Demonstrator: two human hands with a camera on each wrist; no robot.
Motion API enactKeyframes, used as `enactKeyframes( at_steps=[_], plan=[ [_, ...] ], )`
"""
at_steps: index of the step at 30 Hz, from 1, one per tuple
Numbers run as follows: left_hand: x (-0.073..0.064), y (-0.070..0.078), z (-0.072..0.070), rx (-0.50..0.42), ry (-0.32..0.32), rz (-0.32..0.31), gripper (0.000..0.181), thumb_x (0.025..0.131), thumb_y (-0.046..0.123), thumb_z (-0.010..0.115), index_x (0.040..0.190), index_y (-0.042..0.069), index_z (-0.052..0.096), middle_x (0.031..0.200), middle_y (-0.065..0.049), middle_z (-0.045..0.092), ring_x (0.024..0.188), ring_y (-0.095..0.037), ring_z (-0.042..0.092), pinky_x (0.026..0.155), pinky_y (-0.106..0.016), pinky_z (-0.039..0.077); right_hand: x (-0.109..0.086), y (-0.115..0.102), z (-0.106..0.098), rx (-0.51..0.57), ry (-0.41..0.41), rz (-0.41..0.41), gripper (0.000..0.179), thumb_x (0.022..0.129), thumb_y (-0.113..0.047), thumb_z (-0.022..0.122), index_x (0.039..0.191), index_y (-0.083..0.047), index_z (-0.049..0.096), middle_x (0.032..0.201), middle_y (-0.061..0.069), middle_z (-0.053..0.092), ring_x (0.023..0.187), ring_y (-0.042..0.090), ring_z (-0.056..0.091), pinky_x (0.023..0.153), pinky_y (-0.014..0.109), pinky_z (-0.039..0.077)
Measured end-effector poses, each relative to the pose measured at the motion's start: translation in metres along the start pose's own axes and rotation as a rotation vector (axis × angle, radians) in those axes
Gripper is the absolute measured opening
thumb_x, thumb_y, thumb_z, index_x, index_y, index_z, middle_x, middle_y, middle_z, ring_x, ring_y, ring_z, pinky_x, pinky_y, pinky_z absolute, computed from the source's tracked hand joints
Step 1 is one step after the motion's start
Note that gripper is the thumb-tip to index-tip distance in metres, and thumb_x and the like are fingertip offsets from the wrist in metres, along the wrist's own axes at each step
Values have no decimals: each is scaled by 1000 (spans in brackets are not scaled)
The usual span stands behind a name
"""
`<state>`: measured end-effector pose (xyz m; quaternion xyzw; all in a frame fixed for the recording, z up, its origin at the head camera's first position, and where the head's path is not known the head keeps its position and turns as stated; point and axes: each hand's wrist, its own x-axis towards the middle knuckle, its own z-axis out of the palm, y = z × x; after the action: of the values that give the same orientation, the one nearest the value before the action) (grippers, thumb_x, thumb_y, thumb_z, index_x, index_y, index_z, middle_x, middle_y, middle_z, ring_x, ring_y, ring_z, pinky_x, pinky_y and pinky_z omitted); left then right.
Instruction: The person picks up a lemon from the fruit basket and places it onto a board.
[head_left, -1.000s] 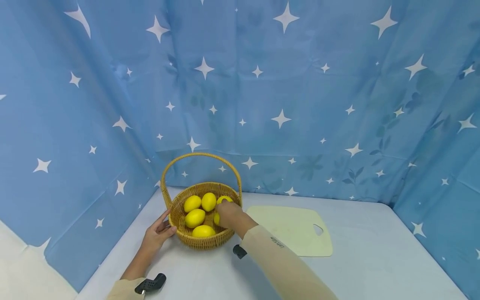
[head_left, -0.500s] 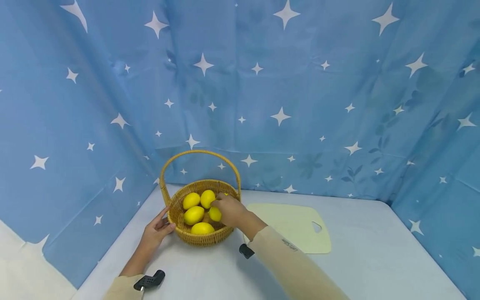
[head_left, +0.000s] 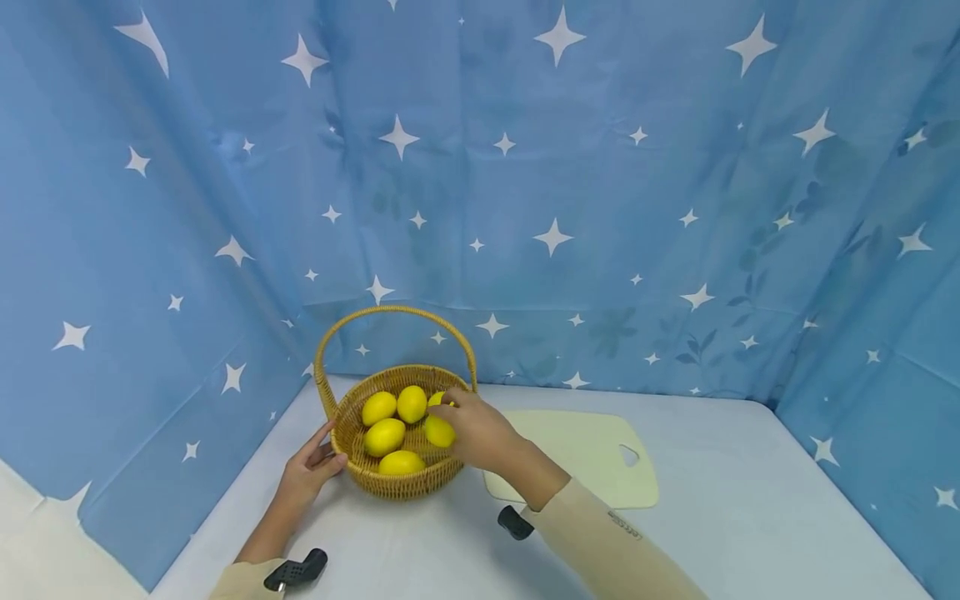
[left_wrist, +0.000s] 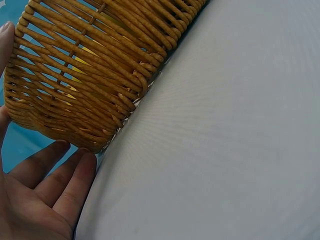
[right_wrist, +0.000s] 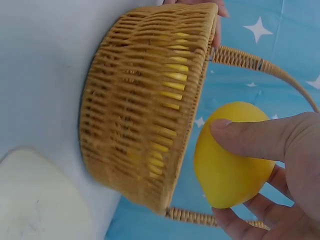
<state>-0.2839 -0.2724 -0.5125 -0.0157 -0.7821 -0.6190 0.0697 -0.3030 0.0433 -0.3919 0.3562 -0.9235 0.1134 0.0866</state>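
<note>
- Lemon [right_wrist: 227, 175] pinched by the right hand [head_left: 483, 433], thumb on one side and fingers behind; in the head view it shows over the right part of the wicker basket [head_left: 405, 485], lower centre of the frame
- Left hand [head_left: 302, 479], lower left, has its fingers spread wide against the basket's left side, seemingly to steady it
- Judging by the frames, one lemon is raised clear of the basket's rim but not set down, while five other lemons [head_left: 385, 437] lie inside (one partly hidden behind the right hand)
- Cutting board [head_left: 570, 454], cream with a handle slot, lies flat right of the basket, lower right of centre; the rim and the right foot of the arched handle [head_left: 393, 309] stand between it and the raised lemon
- White-covered table [head_left: 420, 550] below, blue starred curtain [head_left: 555, 167] filling the upper frame
</note>
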Motion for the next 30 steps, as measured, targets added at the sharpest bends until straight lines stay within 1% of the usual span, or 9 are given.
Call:
enactKeyframes(
  at_steps=[3,8,12,16,19,24,26,30],
  plan=[
    [0,0,0,-7,-5,2,69,95,20,66,154,23,31,143,-23,45,124,-25,51,91,-25,49,-10,5,-4,11,36,-6,61,76,3,77,132,-17,62,124,2,50,108,20,52,84,28,51],
    [0,-1,0,-8,-6,3,69,95,21,66,154,23,31,144,-23,44,127,-30,48,92,-26,49,-28,16,-9,20,96,7,56,77,0,79,129,-16,64,126,4,52,114,24,51,92,36,50],
    [0,-1,-1,-8,-2,17,69,95,21,66,154,23,31,143,-23,45,127,-33,47,93,-28,49,-38,30,-10,20,117,42,56,75,-3,83,127,-18,65,124,3,52,112,24,51,89,38,51],
    [0,-1,-1,-15,0,10,70,94,20,67,154,22,31,144,-23,44,127,-33,47,92,-28,49,-46,47,-7,16,109,84,55,75,-4,83,125,-17,66,119,3,52,107,24,52,86,38,52],
    [0,-1,-1,-20,1,3,70,94,19,68,154,22,32,144,-23,44,127,-30,48,92,-28,49,-48,59,-4,14,106,112,55,74,-4,84,125,-16,66,120,5,53,107,26,52,87,40,52],
    [2,-1,-2,-28,6,-4,72,93,20,69,154,23,32,144,-22,44,123,-22,51,91,-26,49,-47,76,3,15,108,140,55,75,-4,83,125,-16,66,120,6,54,107,27,52,86,40,51],
    [2,-2,-2,-32,6,-10,73,92,22,70,154,22,32,144,-22,44,124,-22,50,92,-26,49,-46,82,8,14,112,144,54,75,-2,82,124,-16,67,119,6,54,106,27,53,85,40,51],
    [2,-2,-1,-34,3,-9,74,92,23,71,154,22,32,144,-23,44,127,-31,47,93,-30,49,-43,94,20,11,106,148,52,75,3,80,122,-15,68,118,6,54,105,28,53,84,41,51]
  ],
)
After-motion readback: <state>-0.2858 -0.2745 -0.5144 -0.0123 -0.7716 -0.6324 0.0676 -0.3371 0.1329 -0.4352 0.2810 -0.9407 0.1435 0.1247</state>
